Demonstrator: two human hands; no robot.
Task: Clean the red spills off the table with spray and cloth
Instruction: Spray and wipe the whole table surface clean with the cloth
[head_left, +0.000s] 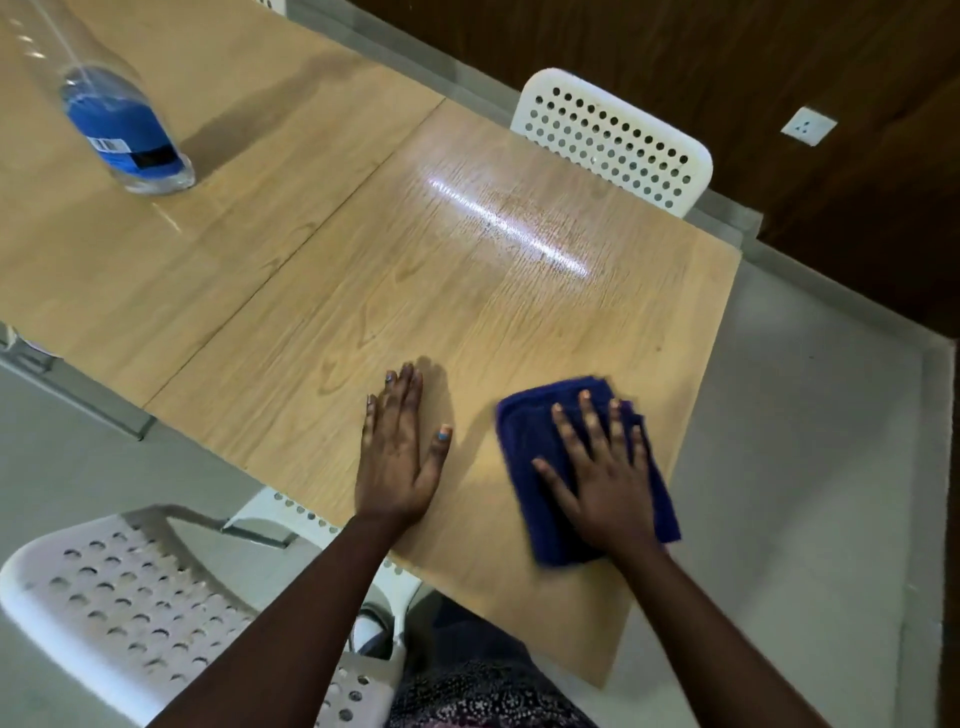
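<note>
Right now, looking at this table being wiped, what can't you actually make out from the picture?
- Spray bottle, head view: its top and trigger are cut off by the upper edge of the picture.
- Table under the blue cloth: hidden by the cloth and the right hand pressing on it, so any red left there can't be seen.
- Table under the left hand: covered by the flat palm.
- Cloth edges: blurred.
- Bottle label: too small to read.

No legible text; only a barcode label on the spray bottle (124, 130).
</note>
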